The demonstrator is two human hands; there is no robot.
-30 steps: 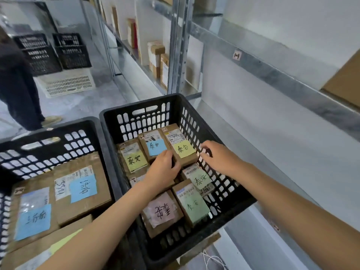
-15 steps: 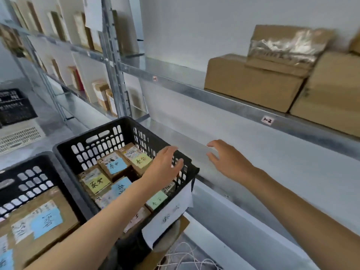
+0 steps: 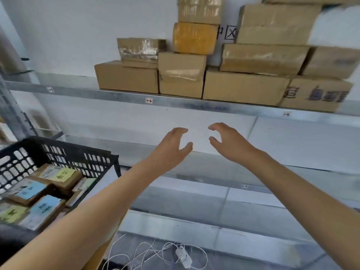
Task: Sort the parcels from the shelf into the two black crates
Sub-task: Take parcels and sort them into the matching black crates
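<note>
Left hand and right hand: both raised side by side, near each other but apart, palms turned inward, fingers spread and loosely curved, holding nothing. They are in front of the pale back panel between two shelf levels, below the upper shelf rail; the rail carries a small white label. Parcels on the upper shelf, above the hands and not touched: a low cardboard box with a tape-wrapped box on top; just beside it a squarer box bearing a yellow-wrapped parcel; to the right a long box under further stacked cartons, and a box with dark printed characters at the far right. Black crate: lower left, lattice walls, holding small parcels laid flat and close together, tagged with yellow and blue notes; the writing is too blurred to read. The left forearm crosses in front of the crate's right corner, where a white sheet hangs on the wall. A grey upright post stands behind the crate. A tangled white cable lies on the floor between the forearms.
</note>
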